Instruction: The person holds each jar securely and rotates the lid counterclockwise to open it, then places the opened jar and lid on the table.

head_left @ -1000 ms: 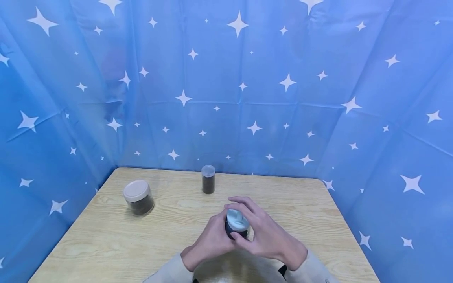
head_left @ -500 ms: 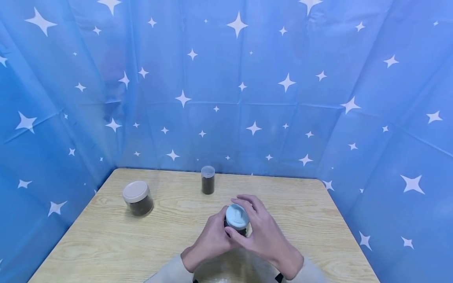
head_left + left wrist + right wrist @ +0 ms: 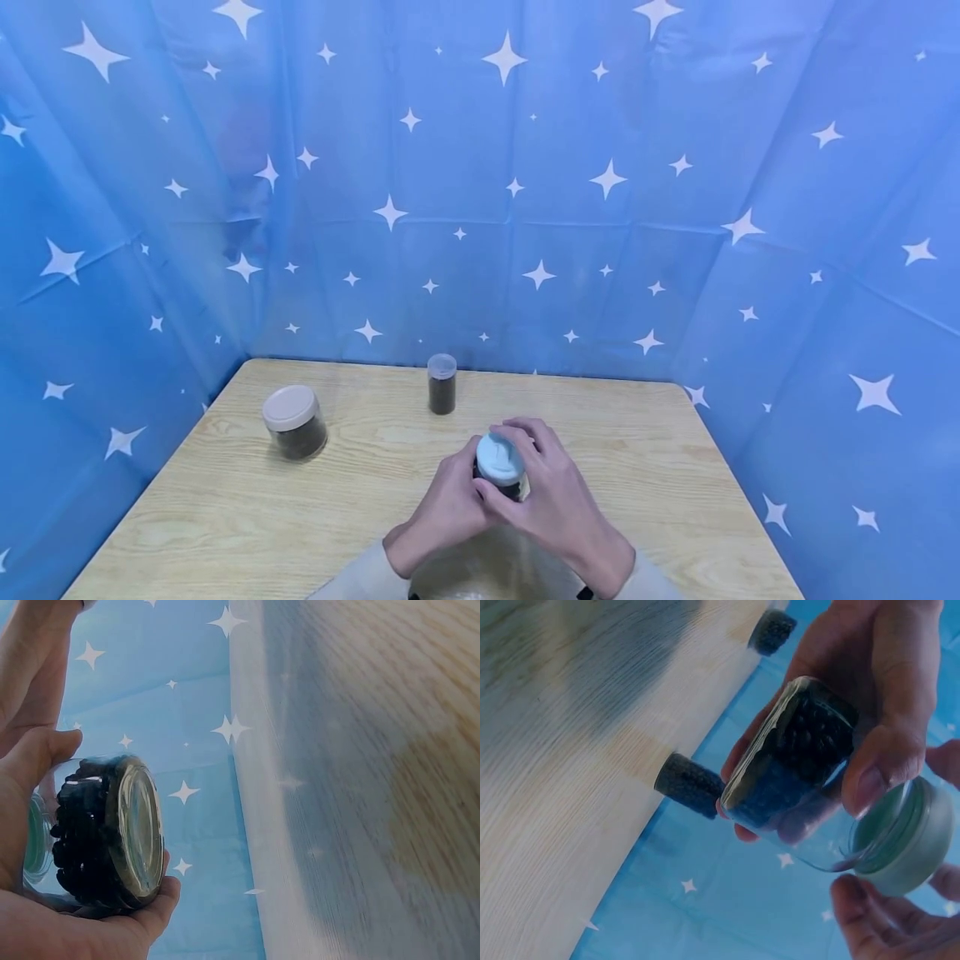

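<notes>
The left hand (image 3: 52, 919) grips a clear glass jar (image 3: 139, 825) lying on its side, thumb above and fingers curled underneath. Dark, lumpy pieces (image 3: 82, 832) sit inside near the thick base, which faces right; a green lid (image 3: 35, 836) shows at the other end. Part of the right hand (image 3: 37, 690) appears above. A blue curtain (image 3: 195, 697) with white stars hangs behind, beside the wood-grained table (image 3: 352, 787).

A squat, pale-lidded jar (image 3: 296, 423) stands left on the wood-grain table (image 3: 675, 500); a slim jar (image 3: 442, 387) (dark contents, translucent lid) stands near the far edge, before a blue star-print curtain (image 3: 465, 192).
</notes>
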The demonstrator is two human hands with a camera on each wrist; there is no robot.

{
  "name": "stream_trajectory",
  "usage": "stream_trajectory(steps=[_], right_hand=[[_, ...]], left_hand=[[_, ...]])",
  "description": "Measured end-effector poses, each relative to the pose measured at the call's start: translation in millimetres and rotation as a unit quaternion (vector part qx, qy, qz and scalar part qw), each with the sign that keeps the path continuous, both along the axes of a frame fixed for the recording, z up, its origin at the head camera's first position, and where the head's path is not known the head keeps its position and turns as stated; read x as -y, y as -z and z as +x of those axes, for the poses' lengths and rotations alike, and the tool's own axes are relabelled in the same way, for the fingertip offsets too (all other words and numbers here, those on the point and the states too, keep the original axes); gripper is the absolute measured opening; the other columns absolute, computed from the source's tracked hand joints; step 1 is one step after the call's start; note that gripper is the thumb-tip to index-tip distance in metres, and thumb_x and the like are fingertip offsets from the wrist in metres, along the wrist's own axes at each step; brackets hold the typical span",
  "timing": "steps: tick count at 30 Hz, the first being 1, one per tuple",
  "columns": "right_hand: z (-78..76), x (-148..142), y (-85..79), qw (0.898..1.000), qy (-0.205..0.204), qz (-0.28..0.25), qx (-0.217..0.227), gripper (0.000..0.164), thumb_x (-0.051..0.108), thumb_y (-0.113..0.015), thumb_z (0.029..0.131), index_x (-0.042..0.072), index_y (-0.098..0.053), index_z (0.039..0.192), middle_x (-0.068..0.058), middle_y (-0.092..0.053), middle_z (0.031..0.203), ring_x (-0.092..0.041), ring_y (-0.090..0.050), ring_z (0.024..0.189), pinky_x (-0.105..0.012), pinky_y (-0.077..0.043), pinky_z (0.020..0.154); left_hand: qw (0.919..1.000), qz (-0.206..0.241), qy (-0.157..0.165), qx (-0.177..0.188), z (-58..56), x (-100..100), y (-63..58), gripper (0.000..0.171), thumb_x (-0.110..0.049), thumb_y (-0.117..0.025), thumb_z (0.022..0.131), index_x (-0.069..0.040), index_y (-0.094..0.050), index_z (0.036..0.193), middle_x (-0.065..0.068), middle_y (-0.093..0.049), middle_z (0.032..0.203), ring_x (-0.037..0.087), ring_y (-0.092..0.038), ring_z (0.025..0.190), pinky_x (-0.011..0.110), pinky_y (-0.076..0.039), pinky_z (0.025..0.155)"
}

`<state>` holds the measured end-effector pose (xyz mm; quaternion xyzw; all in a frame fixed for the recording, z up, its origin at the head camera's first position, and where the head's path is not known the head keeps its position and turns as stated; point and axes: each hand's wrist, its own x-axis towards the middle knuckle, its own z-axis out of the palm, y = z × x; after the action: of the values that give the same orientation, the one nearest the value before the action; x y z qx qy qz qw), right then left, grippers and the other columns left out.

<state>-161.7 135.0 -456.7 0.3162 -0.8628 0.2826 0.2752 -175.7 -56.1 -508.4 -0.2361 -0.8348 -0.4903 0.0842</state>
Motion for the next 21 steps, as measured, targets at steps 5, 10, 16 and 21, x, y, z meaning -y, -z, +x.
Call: stream_trajectory(steps=[5, 10, 16, 21], right_hand=[[-0.7, -1.3, 0.6, 1.000, -0.006, -0.002, -0.005, 0.060, 0.032, -0.100, 0.094, 0.016, -0.073, 0.145, -0.006, -0.072, 0.140, -0.022, -0.077, 0.118, -0.042, -0.070, 0.094], [-0.1, -3.9, 1.3, 1.000, -0.013, -0.006, -0.001, 0.058, 0.029, -0.099, 0.094, 0.017, -0.074, 0.144, -0.004, -0.072, 0.137, -0.019, -0.077, 0.114, -0.039, -0.070, 0.092], [-0.9, -6.4, 1.1, 0.999, -0.031, -0.013, 0.002, 0.054, 0.024, -0.097, 0.095, 0.019, -0.073, 0.143, -0.003, -0.072, 0.137, -0.019, -0.077, 0.113, -0.037, -0.069, 0.090], [-2.4, -9.4, -0.3, 0.998, -0.053, -0.015, 0.010, 0.052, 0.021, -0.096, 0.096, 0.018, -0.073, 0.143, -0.005, -0.072, 0.138, -0.019, -0.077, 0.114, -0.035, -0.070, 0.090]], left_hand=[[1.0000, -0.002, -0.004, -0.003, -0.1, -1.2, 0.2, 0.063, -0.018, -0.099, 0.086, -0.008, -0.067, 0.140, 0.006, -0.082, 0.123, 0.017, -0.081, 0.112, 0.033, -0.067, 0.096], [0.9999, -0.010, -0.004, 0.003, 1.1, -2.3, 1.2, 0.064, -0.021, -0.100, 0.086, -0.010, -0.067, 0.139, 0.004, -0.082, 0.120, 0.012, -0.079, 0.107, 0.030, -0.066, 0.092], [0.9999, -0.007, 0.007, 0.010, 0.9, -2.5, 0.7, 0.064, -0.022, -0.100, 0.086, -0.012, -0.067, 0.141, 0.000, -0.081, 0.119, 0.007, -0.077, 0.104, 0.028, -0.065, 0.090], [0.9994, 0.003, 0.023, 0.027, 1.3, -2.0, 0.2, 0.068, -0.025, -0.099, 0.089, -0.014, -0.065, 0.147, 0.000, -0.081, 0.124, 0.006, -0.077, 0.108, 0.027, -0.064, 0.093]])
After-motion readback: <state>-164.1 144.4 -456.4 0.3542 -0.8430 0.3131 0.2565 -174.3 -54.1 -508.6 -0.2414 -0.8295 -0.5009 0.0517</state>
